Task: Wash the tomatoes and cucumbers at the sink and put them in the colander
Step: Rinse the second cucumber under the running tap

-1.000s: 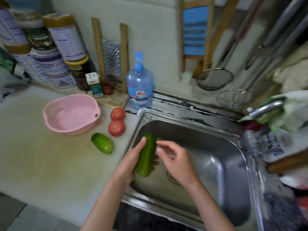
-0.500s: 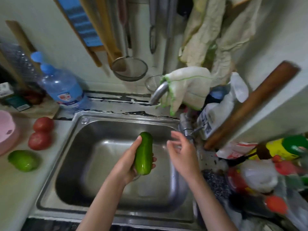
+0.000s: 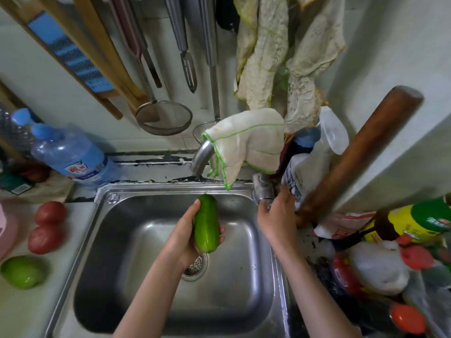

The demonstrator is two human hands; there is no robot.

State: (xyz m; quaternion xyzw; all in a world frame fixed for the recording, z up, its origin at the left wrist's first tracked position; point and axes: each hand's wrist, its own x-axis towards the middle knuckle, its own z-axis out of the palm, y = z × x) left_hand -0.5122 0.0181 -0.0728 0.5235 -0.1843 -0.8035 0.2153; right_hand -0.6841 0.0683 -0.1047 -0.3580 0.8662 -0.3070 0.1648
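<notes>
- Head view, centre of the frame: the left hand (image 3: 185,237) grips one cucumber (image 3: 206,223) upright over the sink (image 3: 102,206), thumb on its left side, fingertips wrapped round its right.
- Right of centre: the right hand (image 3: 278,215), which a moment ago hovered open beside the cucumber, has reached the tap valve (image 3: 262,191). Its fingertips are at the metal, but whether they have closed on it cannot be told.
- No water shows at the spout (image 3: 201,154) (a cloth (image 3: 246,140) is draped over it), so rinsing looks about to start rather than begun.
- Left edge: two tomatoes (image 3: 50,212), a second cucumber (image 3: 22,272) and a sliver of the pink colander (image 3: 6,230) wait on the counter, apparently unwashed.
</notes>
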